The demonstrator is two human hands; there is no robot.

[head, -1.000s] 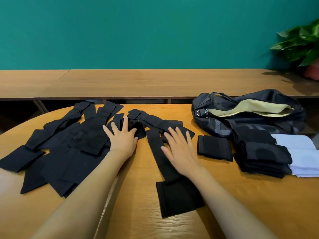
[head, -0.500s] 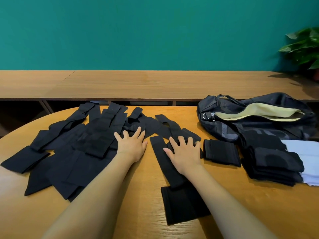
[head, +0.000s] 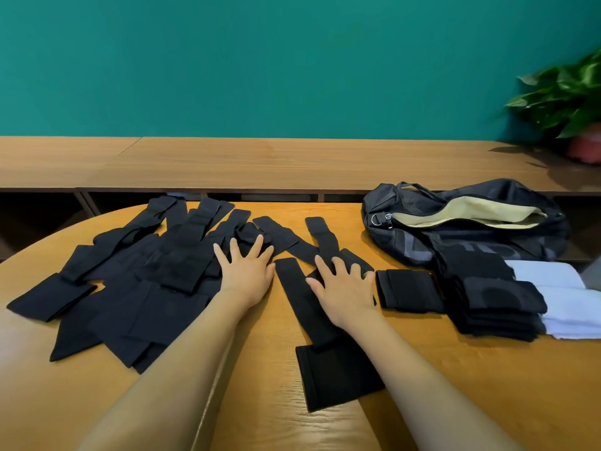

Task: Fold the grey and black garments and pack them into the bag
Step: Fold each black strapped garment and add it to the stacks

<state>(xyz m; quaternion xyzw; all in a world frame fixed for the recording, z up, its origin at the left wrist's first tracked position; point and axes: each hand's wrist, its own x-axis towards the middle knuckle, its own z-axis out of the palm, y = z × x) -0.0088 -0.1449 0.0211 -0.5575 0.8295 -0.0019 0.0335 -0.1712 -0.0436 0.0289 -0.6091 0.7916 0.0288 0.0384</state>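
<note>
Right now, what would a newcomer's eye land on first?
Two bare hands pressed flat at centre: the left hand on the edge of a sprawling pile of black garments, the right hand on a long black strip. At right, an unzipped black bag shows pale yellow lining, with a stack of folded black garments in front of it.

Single head-worn view, facing forward and down, table (head: 260, 418) close

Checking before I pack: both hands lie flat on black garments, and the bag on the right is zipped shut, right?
No: the head view shows the bag open, its pale lining visible. The left hand and right hand do lie flat on black garments, bag on the right.
</note>
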